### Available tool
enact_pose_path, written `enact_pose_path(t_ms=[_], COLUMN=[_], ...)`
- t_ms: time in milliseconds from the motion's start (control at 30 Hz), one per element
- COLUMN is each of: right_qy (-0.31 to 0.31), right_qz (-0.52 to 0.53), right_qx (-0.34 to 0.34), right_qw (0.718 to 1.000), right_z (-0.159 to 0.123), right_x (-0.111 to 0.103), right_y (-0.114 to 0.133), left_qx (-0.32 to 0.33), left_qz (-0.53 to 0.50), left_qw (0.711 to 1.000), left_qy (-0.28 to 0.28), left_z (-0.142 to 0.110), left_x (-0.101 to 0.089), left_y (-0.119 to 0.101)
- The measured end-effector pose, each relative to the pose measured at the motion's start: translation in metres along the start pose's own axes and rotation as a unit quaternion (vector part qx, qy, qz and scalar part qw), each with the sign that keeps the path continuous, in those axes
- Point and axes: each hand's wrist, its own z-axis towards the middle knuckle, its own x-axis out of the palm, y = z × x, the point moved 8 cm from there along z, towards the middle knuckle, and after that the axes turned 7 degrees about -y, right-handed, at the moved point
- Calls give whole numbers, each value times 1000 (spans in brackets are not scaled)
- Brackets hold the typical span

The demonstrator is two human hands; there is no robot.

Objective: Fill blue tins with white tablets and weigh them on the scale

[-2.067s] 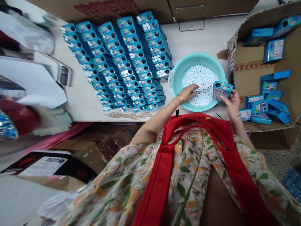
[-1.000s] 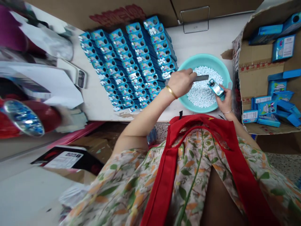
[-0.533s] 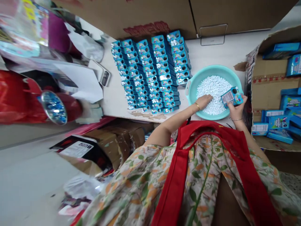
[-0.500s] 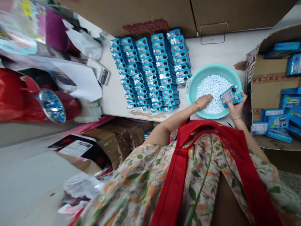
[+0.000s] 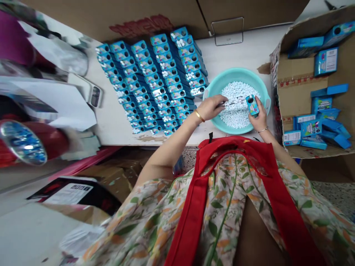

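Metal tool in left hand, held end (behind fingers) indistinct.

Small packing workroom, by the look of it. White worktable before me: close ranks of blue cases, turquoise basin of white pellets. Open carton on the right, more cases inside. Worn cardboard boxes below table edge.

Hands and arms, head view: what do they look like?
No gloves. The left hand has a gold-coloured bangle at its wrist; the right hand, a thin silvery bracelet. Short sleeves are pale with green leaves and orange patches.
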Motion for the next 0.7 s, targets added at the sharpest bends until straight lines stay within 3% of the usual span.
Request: enact_pose_path(t_ms=[167, 300, 467, 567, 700], right_qy=[15, 24, 50, 36, -34], right_qz=[-13, -29, -51, -32, -24], right_qx=[-17, -44, -39, -3, 42], right_qw=[1000, 998, 997, 999, 998], right_z=[2, 1, 0, 0, 2], right_x=[5, 7, 14, 10, -9], right_y=[3, 8, 11, 9, 9], left_qx=[17, 11, 8, -10, -46], left_qz=[90, 186, 212, 178, 169], left_qw=[995, 981, 977, 984, 981], left_qy=[33, 60, 30, -9, -77], left_z=[8, 17, 21, 20, 25], left_x=[-28, -24, -17, -19, -8], left_y=[-34, -56, -88, -72, 3])
